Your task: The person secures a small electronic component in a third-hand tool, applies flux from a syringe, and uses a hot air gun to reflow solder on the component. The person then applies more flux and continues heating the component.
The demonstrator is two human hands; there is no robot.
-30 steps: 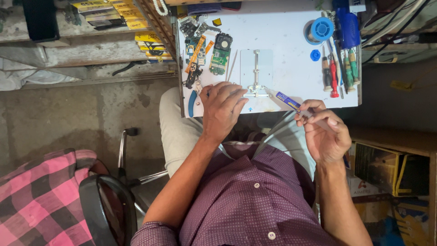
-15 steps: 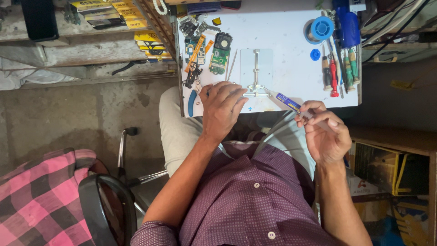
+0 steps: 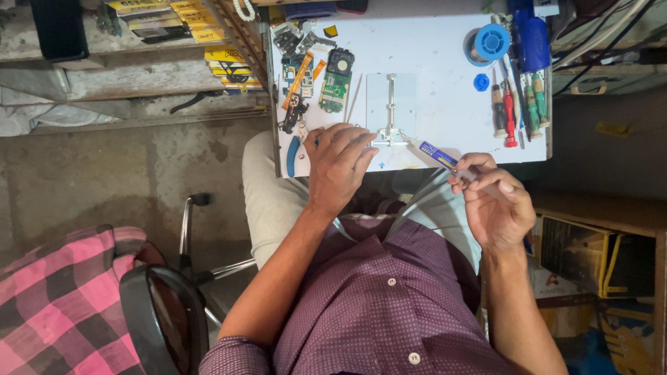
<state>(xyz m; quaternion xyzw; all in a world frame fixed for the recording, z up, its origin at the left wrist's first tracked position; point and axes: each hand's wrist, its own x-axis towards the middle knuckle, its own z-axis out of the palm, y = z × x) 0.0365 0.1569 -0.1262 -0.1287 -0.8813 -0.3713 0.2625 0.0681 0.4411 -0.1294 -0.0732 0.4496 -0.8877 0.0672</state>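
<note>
My left hand (image 3: 339,161) lies palm down on the near edge of the white worktable (image 3: 438,76), fingers slightly apart, fingertips touching the near end of a metal board holder (image 3: 390,104). I see nothing gripped in it. My right hand (image 3: 490,200) hovers just off the table's near edge, pinched on a thin blue-handled tool (image 3: 438,154). The tool's tip points towards the holder's clamp. A blue-handled plier (image 3: 293,151) lies just left of my left hand.
Green circuit boards (image 3: 336,82) and phone parts lie at the table's left. A blue solder spool (image 3: 492,42) and several screwdrivers (image 3: 514,107) sit at its right. Yellow packets (image 3: 229,59) fill shelves on the left. A black chair (image 3: 163,316) and pink checked cloth (image 3: 52,292) are at lower left.
</note>
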